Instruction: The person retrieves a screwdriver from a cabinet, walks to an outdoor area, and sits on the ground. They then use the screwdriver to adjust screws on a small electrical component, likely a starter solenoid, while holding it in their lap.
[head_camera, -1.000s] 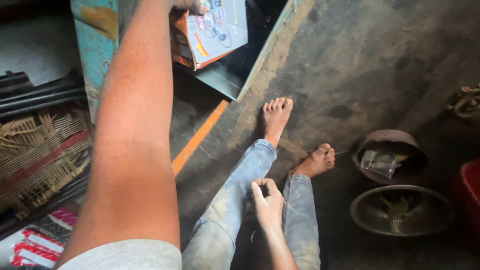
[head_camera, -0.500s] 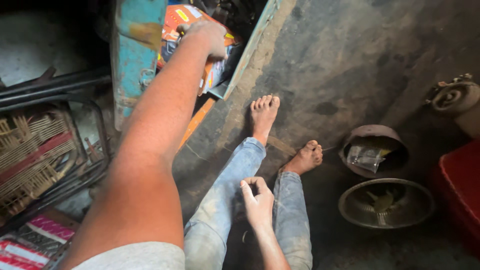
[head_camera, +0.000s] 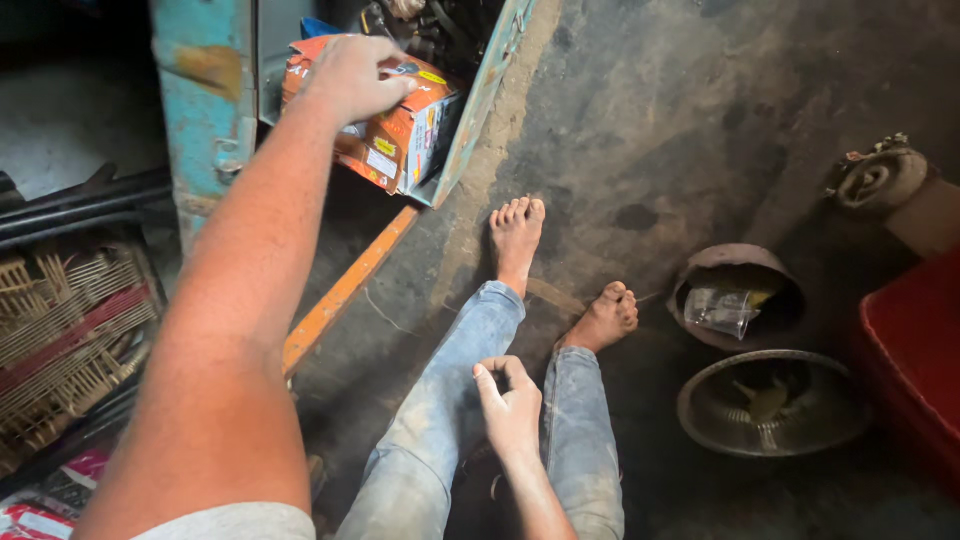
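Left hand (head_camera: 355, 75) grip is closed on top of the orange cardboard box (head_camera: 400, 130) sitting in the blue metal cabinet (head_camera: 205, 120). Right hand (head_camera: 512, 405) rests loosely curled and empty between the knees. Box is mid-grab; lifting it out calls for clearing the cabinet door (head_camera: 485, 100).

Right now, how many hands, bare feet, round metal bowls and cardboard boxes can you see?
Hands: 2, the left hand on the box and the right hand on the legs
Bare feet: 2
Round metal bowls: 2
Cardboard boxes: 1, orange
Total: 7
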